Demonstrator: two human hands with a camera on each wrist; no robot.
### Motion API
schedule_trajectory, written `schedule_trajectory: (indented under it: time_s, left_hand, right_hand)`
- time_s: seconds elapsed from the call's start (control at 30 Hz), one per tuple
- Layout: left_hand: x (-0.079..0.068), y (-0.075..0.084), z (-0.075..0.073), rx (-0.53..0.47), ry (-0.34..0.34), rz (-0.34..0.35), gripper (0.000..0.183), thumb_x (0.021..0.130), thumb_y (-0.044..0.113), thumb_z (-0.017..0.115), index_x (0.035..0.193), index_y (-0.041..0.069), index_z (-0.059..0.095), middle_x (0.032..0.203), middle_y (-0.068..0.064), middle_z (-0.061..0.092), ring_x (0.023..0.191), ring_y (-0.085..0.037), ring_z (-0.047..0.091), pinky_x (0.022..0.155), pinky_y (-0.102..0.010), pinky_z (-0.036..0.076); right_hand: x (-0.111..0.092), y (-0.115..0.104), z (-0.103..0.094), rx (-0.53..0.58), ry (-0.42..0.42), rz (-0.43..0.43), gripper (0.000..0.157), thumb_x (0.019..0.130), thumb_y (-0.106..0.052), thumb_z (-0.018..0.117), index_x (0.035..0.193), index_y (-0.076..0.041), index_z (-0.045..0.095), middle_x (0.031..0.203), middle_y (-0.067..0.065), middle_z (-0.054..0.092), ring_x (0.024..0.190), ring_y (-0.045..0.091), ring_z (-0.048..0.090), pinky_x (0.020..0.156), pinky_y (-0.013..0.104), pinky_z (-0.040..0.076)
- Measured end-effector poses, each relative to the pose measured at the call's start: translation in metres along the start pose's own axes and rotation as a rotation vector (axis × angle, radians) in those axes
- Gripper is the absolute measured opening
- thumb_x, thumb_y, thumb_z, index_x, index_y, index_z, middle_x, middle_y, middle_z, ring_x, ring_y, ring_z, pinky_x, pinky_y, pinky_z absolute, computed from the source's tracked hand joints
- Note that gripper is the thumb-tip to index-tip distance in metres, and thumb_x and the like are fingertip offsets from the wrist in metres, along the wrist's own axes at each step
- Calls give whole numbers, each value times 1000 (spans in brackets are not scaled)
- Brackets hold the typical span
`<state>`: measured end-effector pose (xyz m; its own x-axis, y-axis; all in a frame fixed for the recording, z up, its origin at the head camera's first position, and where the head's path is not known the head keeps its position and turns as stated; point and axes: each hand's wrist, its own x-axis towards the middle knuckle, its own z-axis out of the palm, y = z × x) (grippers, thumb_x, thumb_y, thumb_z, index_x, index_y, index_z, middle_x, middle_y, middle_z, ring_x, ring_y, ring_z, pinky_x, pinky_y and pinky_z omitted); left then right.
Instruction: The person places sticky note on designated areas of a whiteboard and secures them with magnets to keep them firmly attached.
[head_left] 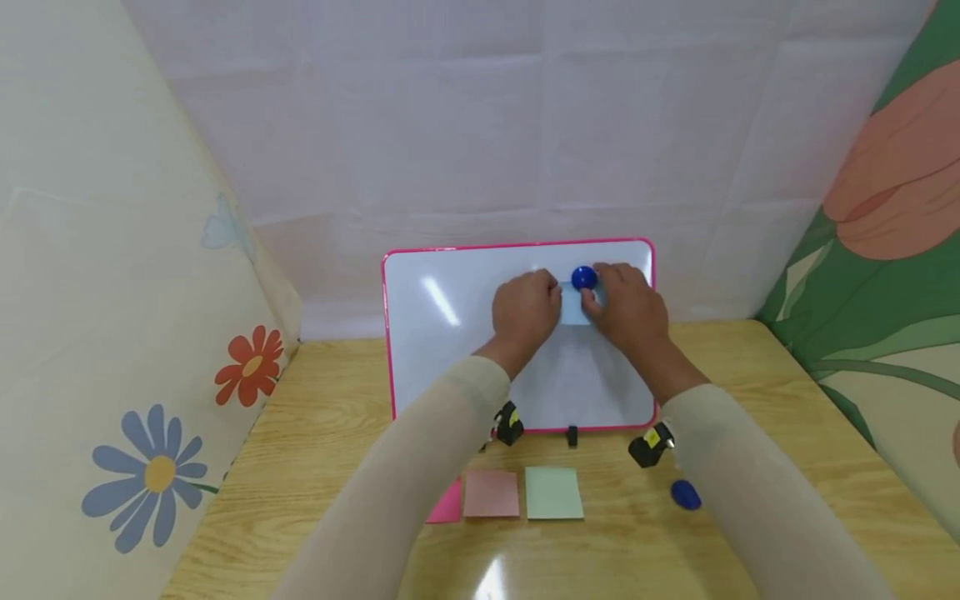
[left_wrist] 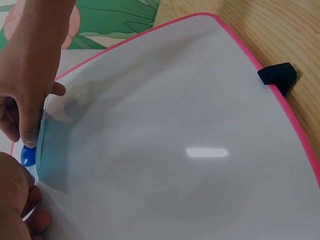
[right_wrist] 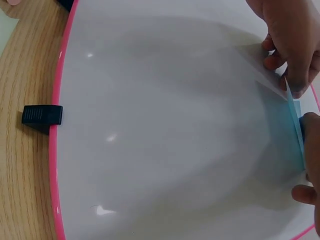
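Observation:
A light blue sticky note point(head_left: 574, 307) lies against the upper right of a whiteboard point(head_left: 450, 367) with a pink rim. My left hand point(head_left: 527, 308) pinches the note's left edge between thumb and curled fingers. At the note's top sits a round blue magnet point(head_left: 584, 277). My right hand point(head_left: 632, 308) holds the magnet's right side with thumb and fingers. From the right wrist view, the note point(right_wrist: 294, 125) stands out from the board at its lower part. The left wrist view shows the magnet point(left_wrist: 28, 156) between both hands, partly hidden by fingers.
On the wooden table point(head_left: 615, 550) lie a pink-red note point(head_left: 446, 504), a pale pink note point(head_left: 491, 493) and a pale green note point(head_left: 553, 493). A second blue magnet point(head_left: 686, 495) lies by the right sleeve. A black clip point(head_left: 572, 437) grips the board's lower rim.

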<state>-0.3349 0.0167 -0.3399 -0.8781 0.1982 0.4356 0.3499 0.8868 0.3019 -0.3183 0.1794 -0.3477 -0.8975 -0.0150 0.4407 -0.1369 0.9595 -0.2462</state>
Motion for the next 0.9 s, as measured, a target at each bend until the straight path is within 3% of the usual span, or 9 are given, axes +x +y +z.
schedule_trajectory:
  time_s: [0.27,0.53,0.9]
  left_hand:
    - [-8,-5,-3,-33,26,39,23,103,34,61,109,17,76,90,7,72,75,-8,61,70,-25,49]
    - [-17,-13,-8,-50,40,65,21,102,35,63,108,18,76,90,8,72,78,-7,62,70,-25,50]
    - [-37,-27,-11,-68,-8,78,22,102,35,64,112,18,73,97,6,72,84,-9,64,73,-27,52]
  right_hand:
    - [-1,4,-2,13,-5,39,55,100,-37,64,143,-5,54,142,18,56,132,36,51,92,56,53]
    - [-6,11,-4,21,20,10,53,99,-36,65,141,-5,56,140,18,57,129,37,53,87,55,56]
    - [-20,17,-14,25,23,25,52,98,-38,65,139,-5,58,140,19,58,128,39,53,86,58,55]
